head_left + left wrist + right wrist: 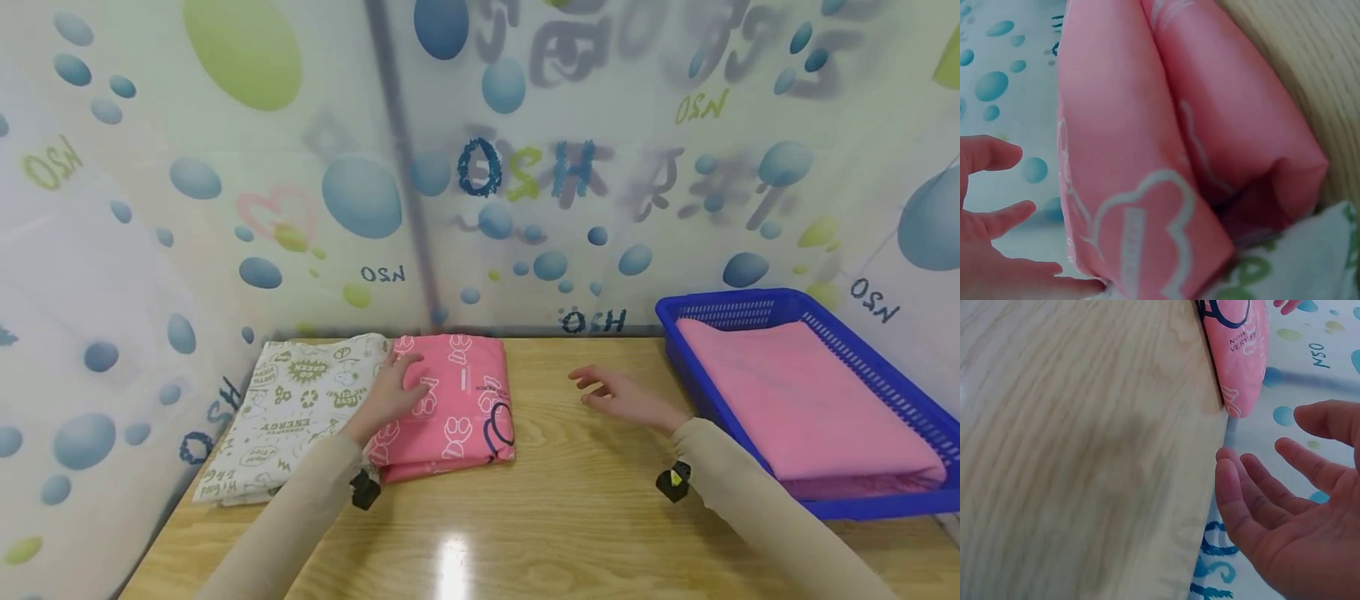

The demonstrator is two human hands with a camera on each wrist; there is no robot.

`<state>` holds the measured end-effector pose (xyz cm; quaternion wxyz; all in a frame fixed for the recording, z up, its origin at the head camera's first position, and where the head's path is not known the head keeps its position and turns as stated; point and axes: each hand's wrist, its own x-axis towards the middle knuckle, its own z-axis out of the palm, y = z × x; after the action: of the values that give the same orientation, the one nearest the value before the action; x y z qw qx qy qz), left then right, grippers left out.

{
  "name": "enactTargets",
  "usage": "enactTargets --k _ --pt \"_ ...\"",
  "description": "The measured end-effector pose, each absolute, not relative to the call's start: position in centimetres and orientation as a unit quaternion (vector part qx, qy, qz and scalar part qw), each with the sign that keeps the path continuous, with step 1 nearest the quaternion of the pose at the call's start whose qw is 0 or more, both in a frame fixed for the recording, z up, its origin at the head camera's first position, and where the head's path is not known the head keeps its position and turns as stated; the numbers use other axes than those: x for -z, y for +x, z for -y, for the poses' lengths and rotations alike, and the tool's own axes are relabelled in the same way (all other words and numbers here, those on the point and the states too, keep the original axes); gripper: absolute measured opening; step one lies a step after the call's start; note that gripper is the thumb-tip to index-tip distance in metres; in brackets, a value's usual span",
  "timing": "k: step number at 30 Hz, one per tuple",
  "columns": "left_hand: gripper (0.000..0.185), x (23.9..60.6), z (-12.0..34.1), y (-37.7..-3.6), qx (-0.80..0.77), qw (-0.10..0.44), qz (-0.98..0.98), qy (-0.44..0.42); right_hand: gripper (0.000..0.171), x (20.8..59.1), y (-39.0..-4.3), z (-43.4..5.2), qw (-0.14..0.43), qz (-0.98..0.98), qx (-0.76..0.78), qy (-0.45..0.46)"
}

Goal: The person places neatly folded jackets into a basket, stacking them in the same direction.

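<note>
A folded pink cloth (pixel 468 417) with white cartoon prints lies on the table, its right edge beside bare wood. My left hand (pixel 384 402) is over its left part with fingers spread, holding nothing. The left wrist view shows the fingers beside the thick folds of the pink cloth (pixel 1122 112); whether a fingertip touches it I cannot tell. To its left lies a folded white cloth (pixel 292 417) with green print, partly behind my left forearm. My right hand (pixel 622 402) hovers over the table between the pink cloth and the basket, fingers loosely bent around nothing.
A blue plastic basket (pixel 873 507) stands at the right, with a plain pink folded cloth (pixel 810 408) inside. Behind the wooden table (pixel 570 533) hangs a pale curtain (pixel 637 75) printed with bubbles and letters; it also runs along the left side.
</note>
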<state>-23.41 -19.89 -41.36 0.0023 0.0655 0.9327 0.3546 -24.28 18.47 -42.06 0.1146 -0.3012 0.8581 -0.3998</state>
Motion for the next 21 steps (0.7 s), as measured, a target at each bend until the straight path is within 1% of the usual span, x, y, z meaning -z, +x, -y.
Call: enactTargets --k 8,13,17,21 --pt "0.062 42.9 20.7 -23.5 -0.393 0.019 -0.919 0.029 0.04 42.9 -24.2 -16.9 0.116 -0.857 0.413 -0.286" --pt "0.069 43.9 20.7 -23.3 -0.421 0.045 -0.906 0.001 0.041 43.4 -24.3 -16.4 0.137 -0.852 0.429 -0.267" --pt "0.074 44.2 20.6 -23.2 -0.439 0.058 -0.897 -0.004 0.041 43.6 -24.3 -16.3 0.148 -0.851 0.433 -0.258" --pt "0.073 44.5 20.6 -23.2 -0.475 0.064 -0.878 0.003 0.042 43.8 -24.2 -16.3 0.153 -0.847 0.441 -0.255"
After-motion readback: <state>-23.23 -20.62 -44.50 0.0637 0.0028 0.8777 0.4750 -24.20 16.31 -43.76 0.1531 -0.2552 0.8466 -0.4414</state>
